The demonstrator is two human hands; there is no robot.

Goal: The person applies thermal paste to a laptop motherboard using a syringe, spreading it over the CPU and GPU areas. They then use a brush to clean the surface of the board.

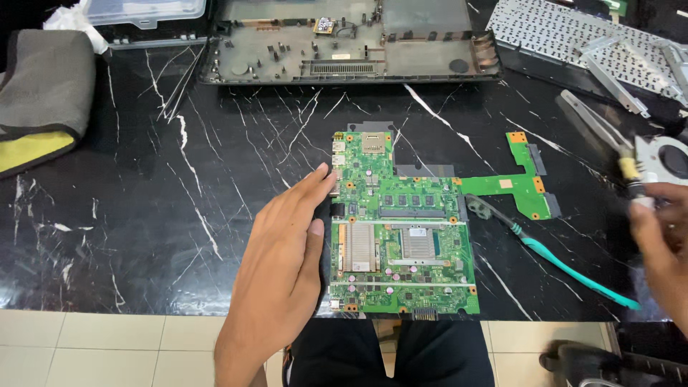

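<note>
A green laptop motherboard (401,229) lies flat on the black marble table (179,179), with a narrow arm reaching right to a connector tab. My left hand (287,251) rests flat with straight fingers against the board's left edge, holding nothing. At the right edge of the view, my right hand (663,244) grips a small tool with a yellow band (629,170), blurred, next to a silver cooling fan (663,159). A teal toothbrush (566,265) lies on the table right of the board.
An opened black laptop base (351,43) sits at the back, a keyboard panel (573,36) and metal hinges (609,79) at the back right. A grey and yellow cloth (39,100) lies at the left, a clear plastic box (143,18) behind it. Tiled floor below.
</note>
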